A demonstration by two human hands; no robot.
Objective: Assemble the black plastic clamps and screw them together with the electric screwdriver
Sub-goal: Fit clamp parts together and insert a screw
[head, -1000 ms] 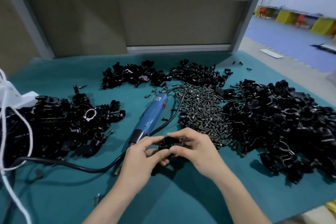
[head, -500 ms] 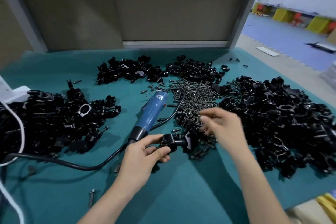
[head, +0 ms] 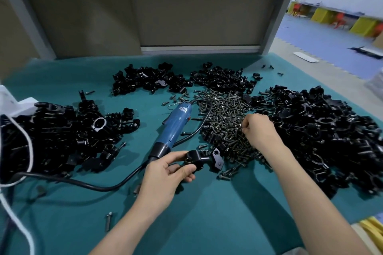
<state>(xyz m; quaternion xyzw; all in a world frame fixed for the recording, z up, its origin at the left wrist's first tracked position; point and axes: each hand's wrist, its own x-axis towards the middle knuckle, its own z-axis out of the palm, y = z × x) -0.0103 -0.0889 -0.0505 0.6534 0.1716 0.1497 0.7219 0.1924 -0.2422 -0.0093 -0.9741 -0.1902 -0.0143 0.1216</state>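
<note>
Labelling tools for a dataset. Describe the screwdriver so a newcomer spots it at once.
On the teal table, find the screw pile in the middle. The screwdriver lies slantwise just left of it, its black nose near the left hand. It is the only blue thing among black parts, with a black cord looping from its far end.

Our right hand [head: 259, 130] is off the clamp [head: 196, 158] now and rests on the screw pile [head: 226, 109], fingers curled into it; we grip the clamp with only our left hand [head: 163, 176].
</note>
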